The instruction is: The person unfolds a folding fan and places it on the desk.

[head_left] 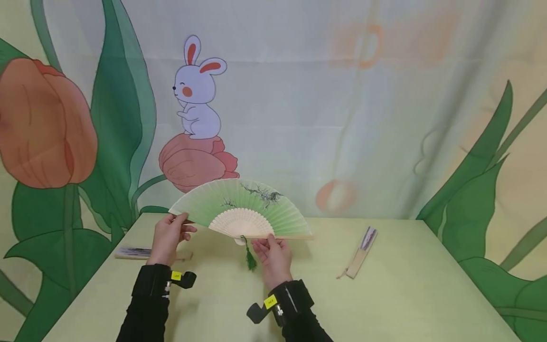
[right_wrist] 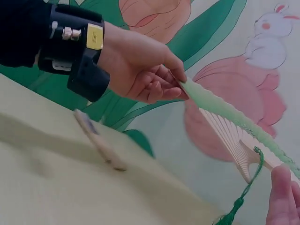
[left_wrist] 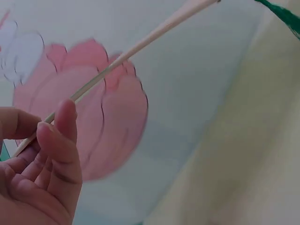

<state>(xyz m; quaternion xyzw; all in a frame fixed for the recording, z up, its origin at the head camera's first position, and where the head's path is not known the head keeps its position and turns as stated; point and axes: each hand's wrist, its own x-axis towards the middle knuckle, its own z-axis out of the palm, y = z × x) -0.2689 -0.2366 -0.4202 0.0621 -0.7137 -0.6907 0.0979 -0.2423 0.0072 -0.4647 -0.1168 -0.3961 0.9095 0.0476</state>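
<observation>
A green folding fan (head_left: 239,199) is spread wide above the table, with pale wooden ribs and a dark branch print. My left hand (head_left: 168,236) pinches its left outer edge between thumb and fingers; the left wrist view shows the fan edge-on in that hand (left_wrist: 47,164). My right hand (head_left: 273,259) pinches the right guard stick near the pivot. From the pivot hangs a dark green tassel (head_left: 250,259), seen also in the right wrist view, where the fan (right_wrist: 220,110) slants between both hands.
On the table (head_left: 384,304), a folded fan (head_left: 362,251) lies at the right. Another folded fan (head_left: 132,252) lies at the left, partly behind my left wrist. A printed curtain (head_left: 282,104) with a rabbit and flowers hangs behind the table.
</observation>
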